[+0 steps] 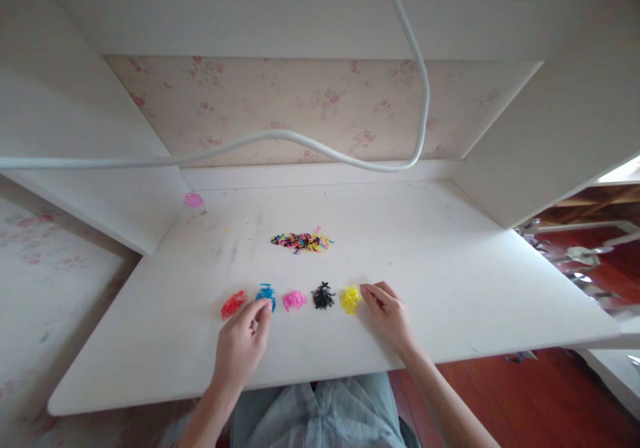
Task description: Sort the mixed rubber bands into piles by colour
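Observation:
My left hand (243, 338) is closed in a pinch at the near edge of the blue pile (265, 293), covering part of it. What its fingertips hold, if anything, is too small to tell. My right hand (389, 311) is also pinched, its fingertips at the right edge of the yellow pile (350, 299); no held thing can be made out. Between the hands lie a pink pile (295, 300) and a black pile (323, 296). A red pile (233, 304) sits just left of my left hand. All are small thin pieces resembling little rubber bands.
Farther back on the white desk (450, 268) lies a mixed multicoloured heap (303, 241) of the same pieces. A pink object (194, 200) rests by the left panel. A white cable (300, 140) hangs across the view above the desk.

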`<action>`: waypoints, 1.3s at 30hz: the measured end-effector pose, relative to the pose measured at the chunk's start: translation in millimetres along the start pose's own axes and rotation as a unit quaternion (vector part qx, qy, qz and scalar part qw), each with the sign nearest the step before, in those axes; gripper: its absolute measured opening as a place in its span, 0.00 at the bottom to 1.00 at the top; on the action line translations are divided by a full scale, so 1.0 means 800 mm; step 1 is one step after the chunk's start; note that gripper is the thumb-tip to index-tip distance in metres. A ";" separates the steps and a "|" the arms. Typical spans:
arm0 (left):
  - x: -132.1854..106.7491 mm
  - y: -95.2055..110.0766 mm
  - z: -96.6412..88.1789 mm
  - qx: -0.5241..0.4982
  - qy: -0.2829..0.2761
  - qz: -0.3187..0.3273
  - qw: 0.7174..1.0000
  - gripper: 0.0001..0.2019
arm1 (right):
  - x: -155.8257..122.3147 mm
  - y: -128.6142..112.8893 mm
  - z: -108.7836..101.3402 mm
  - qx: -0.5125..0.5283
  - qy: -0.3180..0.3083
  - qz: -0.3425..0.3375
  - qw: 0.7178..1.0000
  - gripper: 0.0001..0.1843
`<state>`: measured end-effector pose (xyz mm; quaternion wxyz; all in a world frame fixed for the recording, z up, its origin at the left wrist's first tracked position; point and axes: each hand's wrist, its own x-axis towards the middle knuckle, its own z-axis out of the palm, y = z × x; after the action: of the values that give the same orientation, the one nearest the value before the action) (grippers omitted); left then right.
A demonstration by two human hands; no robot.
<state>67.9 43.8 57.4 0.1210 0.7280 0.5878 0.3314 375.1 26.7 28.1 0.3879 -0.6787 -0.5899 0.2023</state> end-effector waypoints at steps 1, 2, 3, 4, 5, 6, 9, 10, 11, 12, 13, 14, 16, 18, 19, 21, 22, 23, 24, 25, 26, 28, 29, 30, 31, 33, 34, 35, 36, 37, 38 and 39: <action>0.011 0.012 0.003 0.003 -0.031 0.010 0.999 0.10 | -0.001 0.000 0.001 0.000 -0.003 -0.005 1.000 0.20; 0.022 0.023 0.007 0.007 -0.062 0.022 0.998 0.11 | -0.001 0.001 0.002 0.000 -0.006 -0.012 1.000 0.20; 0.033 0.034 0.012 0.015 -0.083 0.032 0.996 0.11 | -0.002 0.001 0.002 0.001 -0.009 -0.017 1.000 0.19; 0.044 0.043 0.018 0.027 -0.104 0.035 0.994 0.12 | -0.002 0.002 0.003 0.002 -0.012 -0.021 1.000 0.19; 0.055 0.052 0.025 0.043 -0.124 0.034 0.991 0.12 | -0.002 0.003 0.002 0.006 -0.013 -0.022 1.000 0.19; 0.064 0.059 0.033 0.066 -0.145 0.030 0.987 0.11 | -0.003 0.004 0.002 0.010 -0.012 -0.020 1.000 0.19; 0.089 0.078 0.058 0.140 -0.198 0.014 0.970 0.11 | -0.002 0.006 0.000 0.029 -0.002 -0.004 1.000 0.20; 0.096 0.083 0.066 0.157 -0.207 0.012 0.966 0.11 | -0.002 0.006 -0.001 0.034 0.001 0.003 0.999 0.20; 0.102 0.087 0.075 0.169 -0.210 0.011 0.963 0.11 | -0.002 0.007 -0.002 0.038 0.003 0.010 0.999 0.20; 0.108 0.091 0.083 0.176 -0.210 0.009 0.962 0.12 | -0.001 0.007 -0.002 0.041 0.004 0.015 0.999 0.20; 0.112 0.095 0.091 0.181 -0.209 0.008 0.961 0.13 | -0.001 0.007 -0.003 0.043 0.004 0.018 0.999 0.20; 0.117 0.098 0.098 0.187 -0.209 0.006 0.960 0.13 | -0.001 0.008 -0.003 0.044 0.005 0.019 0.999 0.20; 0.124 0.103 0.110 0.197 -0.208 0.004 0.958 0.15 | 0.000 0.009 -0.003 0.047 0.011 0.020 0.999 0.20; 0.130 0.108 0.120 0.203 -0.209 0.004 0.957 0.16 | 0.000 0.010 -0.003 0.050 0.017 0.021 0.998 0.20; 0.133 0.110 0.123 0.205 -0.210 0.004 0.956 0.16 | 0.000 0.010 -0.003 0.050 0.019 0.023 0.998 0.21; 0.138 0.113 0.129 0.208 -0.210 0.004 0.955 0.17 | 0.001 0.011 -0.003 0.052 0.018 0.027 0.998 0.22; 0.141 0.114 0.130 0.210 -0.210 0.004 0.955 0.17 | 0.001 0.011 -0.003 0.054 0.016 0.029 0.998 0.22; 0.143 0.115 0.131 0.211 -0.209 0.003 0.955 0.17 | 0.001 0.012 -0.003 0.055 0.015 0.030 0.998 0.22; 0.144 0.115 0.132 0.211 -0.209 0.003 0.955 0.17 | 0.001 0.012 -0.004 0.057 0.014 0.031 0.998 0.22; 0.146 0.116 0.131 0.211 -0.209 0.004 0.955 0.17 | 0.001 0.012 -0.004 0.058 0.013 0.032 0.998 0.23; 0.147 0.116 0.131 0.211 -0.209 0.005 0.955 0.17 | 0.001 0.012 -0.004 0.060 0.012 0.033 0.998 0.23; 0.147 0.117 0.128 0.209 -0.207 0.009 0.956 0.16 | 0.001 0.013 -0.004 0.061 0.015 0.033 0.997 0.22; 0.145 0.118 0.126 0.208 -0.206 0.011 0.956 0.16 | 0.001 0.013 -0.004 0.062 0.016 0.033 0.997 0.22; 0.143 0.119 0.123 0.206 -0.203 0.014 0.957 0.16 | 0.001 0.013 -0.004 0.062 0.018 0.033 0.997 0.21; 0.139 0.120 0.119 0.205 -0.202 0.017 0.958 0.17 | 0.000 0.013 -0.004 0.063 0.020 0.032 0.997 0.21; 0.129 0.124 0.112 0.201 -0.199 0.023 0.959 0.17 | 0.001 0.012 -0.004 0.065 0.022 0.032 0.997 0.21; 0.122 0.126 0.108 0.196 -0.200 0.029 0.960 0.17 | 0.001 0.012 -0.004 0.066 0.022 0.032 0.997 0.21; 0.115 0.129 0.105 0.189 -0.205 0.035 0.960 0.17 | 0.001 0.011 -0.005 0.066 0.022 0.033 0.997 0.21; 0.107 0.132 0.102 0.181 -0.216 0.042 0.959 0.17 | 0.002 0.010 -0.005 0.066 0.022 0.033 0.997 0.21; 0.100 0.135 0.100 0.172 -0.231 0.050 0.956 0.17 | 0.002 0.009 -0.006 0.065 0.020 0.032 0.997 0.21; 0.093 0.138 0.099 0.165 -0.249 0.057 0.953 0.17 | 0.003 0.008 -0.006 0.064 0.018 0.032 0.997 0.21; 0.087 0.140 0.099 0.160 -0.268 0.063 0.948 0.17 | 0.003 0.008 -0.006 0.064 0.016 0.032 0.997 0.21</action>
<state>210.8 94.7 85.0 0.1345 0.8354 0.5319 0.0325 383.3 27.4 26.9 0.4328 -0.6746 -0.5472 0.2411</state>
